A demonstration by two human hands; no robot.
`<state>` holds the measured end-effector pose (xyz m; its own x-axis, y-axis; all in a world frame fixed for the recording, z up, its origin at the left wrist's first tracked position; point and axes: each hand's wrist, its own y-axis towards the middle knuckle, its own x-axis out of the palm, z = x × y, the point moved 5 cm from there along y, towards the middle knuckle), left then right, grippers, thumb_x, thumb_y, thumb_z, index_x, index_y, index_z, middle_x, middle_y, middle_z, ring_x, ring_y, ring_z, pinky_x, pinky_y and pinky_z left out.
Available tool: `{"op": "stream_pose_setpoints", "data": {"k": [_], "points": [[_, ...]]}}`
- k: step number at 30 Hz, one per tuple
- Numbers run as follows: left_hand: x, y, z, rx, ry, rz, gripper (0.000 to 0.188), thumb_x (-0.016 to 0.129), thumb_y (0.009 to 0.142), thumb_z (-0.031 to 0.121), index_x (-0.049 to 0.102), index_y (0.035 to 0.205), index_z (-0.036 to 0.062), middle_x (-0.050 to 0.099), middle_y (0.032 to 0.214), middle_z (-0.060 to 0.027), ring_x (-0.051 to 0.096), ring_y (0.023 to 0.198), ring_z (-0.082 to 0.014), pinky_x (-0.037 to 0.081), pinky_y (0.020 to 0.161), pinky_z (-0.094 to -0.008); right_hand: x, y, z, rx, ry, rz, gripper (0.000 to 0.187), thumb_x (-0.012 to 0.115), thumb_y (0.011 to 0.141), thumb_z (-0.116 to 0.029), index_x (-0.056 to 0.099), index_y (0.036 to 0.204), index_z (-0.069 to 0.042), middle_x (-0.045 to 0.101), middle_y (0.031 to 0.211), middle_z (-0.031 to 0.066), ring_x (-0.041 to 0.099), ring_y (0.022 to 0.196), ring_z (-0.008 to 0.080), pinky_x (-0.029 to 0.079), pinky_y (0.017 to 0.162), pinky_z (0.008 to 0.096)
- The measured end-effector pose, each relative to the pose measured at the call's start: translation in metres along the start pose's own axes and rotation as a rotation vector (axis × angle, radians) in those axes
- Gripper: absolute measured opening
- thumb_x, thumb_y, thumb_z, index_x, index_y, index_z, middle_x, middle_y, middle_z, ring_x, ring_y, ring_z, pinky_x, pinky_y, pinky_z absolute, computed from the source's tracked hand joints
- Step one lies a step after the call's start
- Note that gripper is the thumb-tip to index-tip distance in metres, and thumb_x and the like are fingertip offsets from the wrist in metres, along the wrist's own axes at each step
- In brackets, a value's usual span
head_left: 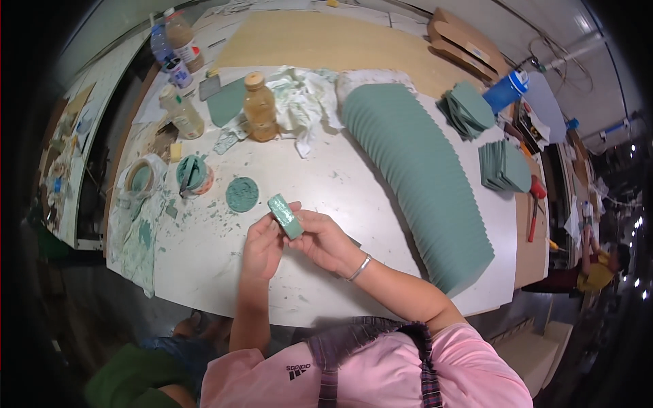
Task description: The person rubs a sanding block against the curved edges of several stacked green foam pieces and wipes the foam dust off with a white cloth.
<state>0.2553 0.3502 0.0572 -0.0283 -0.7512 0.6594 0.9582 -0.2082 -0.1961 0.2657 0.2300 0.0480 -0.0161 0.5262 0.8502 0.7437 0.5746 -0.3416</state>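
My left hand (262, 243) and my right hand (325, 242) meet over the near middle of the table. Between them they hold a small green rectangular block (285, 216), its upper face glossy as if wet. The fingers of both hands close on its sides and lower end. Just beyond the left hand lies a round disc of green paste (242, 194), perhaps in a lid. To its left stands a small tub (197, 178) with green paste and a dark-handled tool in it. A long leaning row of thin green plates (415, 177) stretches along the right.
Bottles (260, 109) stand at the back left, beside crumpled white cloth (305, 102). Two smaller plate stacks (503, 166) and a blue bottle (505, 92) are at the right. A tape roll (139, 177) lies at the left edge. Another person (598, 268) is far right.
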Motion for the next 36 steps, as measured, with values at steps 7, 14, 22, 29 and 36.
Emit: {"op": "stream_pose_setpoints", "data": {"k": [7,14,22,29,36], "points": [[0.043,0.021,-0.044,-0.054,-0.114,-0.082,0.042,0.052,0.098,0.011,0.043,0.135,-0.0065,0.058,0.127,-0.0161,0.057,0.117,-0.0247,0.044,0.103,-0.0402,-0.032,-0.083,-0.038,-0.067,-0.091,0.206,0.023,0.053,0.099,-0.011,0.06,0.112,0.005,0.068,0.104,0.0145,0.066,0.089,0.0203,0.056,0.081,0.0317],[0.049,0.094,-0.046,0.012,-0.029,0.09,0.032,0.051,0.1,0.015,0.05,0.128,0.0008,0.061,0.118,-0.0098,0.059,0.108,-0.0187,0.048,0.094,-0.0367,-0.079,-0.3,-0.127,-0.788,-0.856,0.776,0.038,0.068,0.082,-0.009,0.058,0.117,0.003,0.06,0.115,0.0146,0.062,0.096,0.0203,0.054,0.083,0.0328],[0.079,0.178,-0.042,0.3,0.505,0.323,0.022,0.064,0.093,0.011,0.061,0.111,-0.002,0.065,0.094,-0.0027,0.059,0.082,-0.0093,0.049,0.076,-0.0253,-0.213,-0.43,-0.131,-0.607,-1.275,1.264,0.097,0.079,0.068,-0.016,0.029,0.151,-0.002,0.033,0.153,0.0144,0.031,0.142,0.0308,0.023,0.117,0.0448],[0.117,0.245,-0.025,0.706,1.253,0.332,0.03,0.071,0.081,0.012,0.068,0.109,0.0011,0.063,0.091,-0.01,0.061,0.082,-0.023,0.05,0.078,-0.0327,-0.236,-0.383,-0.142,-0.545,-1.087,1.029,0.121,0.09,0.058,-0.029,0.021,0.152,0.003,0.032,0.152,0.0179,0.03,0.142,0.0298,0.021,0.118,0.0379],[0.159,0.262,-0.013,0.938,1.652,0.129,0.029,0.068,0.078,0.007,0.069,0.106,0.0036,0.06,0.089,-0.0111,0.057,0.087,-0.0309,0.049,0.079,-0.0375,-0.249,-0.383,-0.141,-0.447,-1.047,1.08,0.124,0.091,0.058,-0.051,0.026,0.148,0.005,0.038,0.145,0.0153,0.034,0.136,0.0278,0.022,0.115,0.0377]]}}
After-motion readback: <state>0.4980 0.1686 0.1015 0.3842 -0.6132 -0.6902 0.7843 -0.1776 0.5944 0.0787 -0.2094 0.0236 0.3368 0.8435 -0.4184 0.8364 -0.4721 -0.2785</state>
